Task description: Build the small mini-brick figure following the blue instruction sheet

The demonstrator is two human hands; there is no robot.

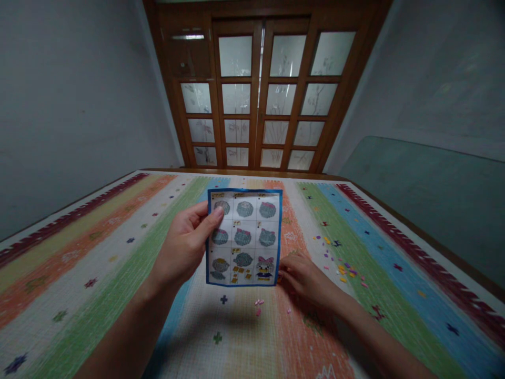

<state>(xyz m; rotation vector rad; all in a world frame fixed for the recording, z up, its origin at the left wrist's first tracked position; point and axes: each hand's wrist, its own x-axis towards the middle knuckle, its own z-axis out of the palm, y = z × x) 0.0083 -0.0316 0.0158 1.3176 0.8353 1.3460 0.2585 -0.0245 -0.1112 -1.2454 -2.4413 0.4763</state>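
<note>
A: What is sitting at the centre of the frame?

B: An instruction sheet (244, 238) with a blue border, showing a grid of nine building stages. The left hand (185, 247) is holding it up by its left edge, thumb pressing on the front and fingers curling behind.

A: And the other hand?

B: The right hand (305, 278) is resting low, just right of the sheet's lower corner, on the striped mat (118, 252). Its fingertips are hiding behind the paper, so I cannot tell whether they are pinching anything or lying loose.

A: Any parts around?

B: Tiny coloured bricks (341, 266) are lying scattered right of centre, yellow, purple and pink, and a few pink pieces (258, 304) are lying just below the sheet.

A: Which step would you say is in hand?

B: I am judging it as checking the diagram while feeling for a piece. The next move is probably calling for matching a stage on the sheet to the right colour, then a fine fingertip pinch, since the pieces are small.

A: Behind all that?

B: A wooden door (260, 95) with frosted panes is filling the top centre.
</note>
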